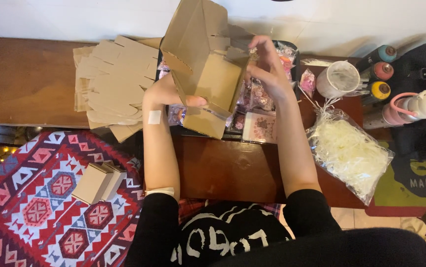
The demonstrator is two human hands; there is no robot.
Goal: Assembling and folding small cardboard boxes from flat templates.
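Left hand point(166, 94): gripping the lower left wall of the cardboard box point(200, 59), thumb pressing inside.
Right hand point(267, 69): pinching the box's right flap, fingers curling over it.
Box: hanging half-folded between both hands, above the wooden table point(223, 170).
Left of left hand: stack of flat box blanks point(111, 81).
Right of right hand: bag of shredded paper point(349, 153), white cup point(339, 79).

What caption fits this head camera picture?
Both hands, left hand and right hand, fold a brown cardboard box above a wooden table.

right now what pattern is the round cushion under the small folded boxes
Red, white and dark geometric diamonds on the cushion, in the head view.
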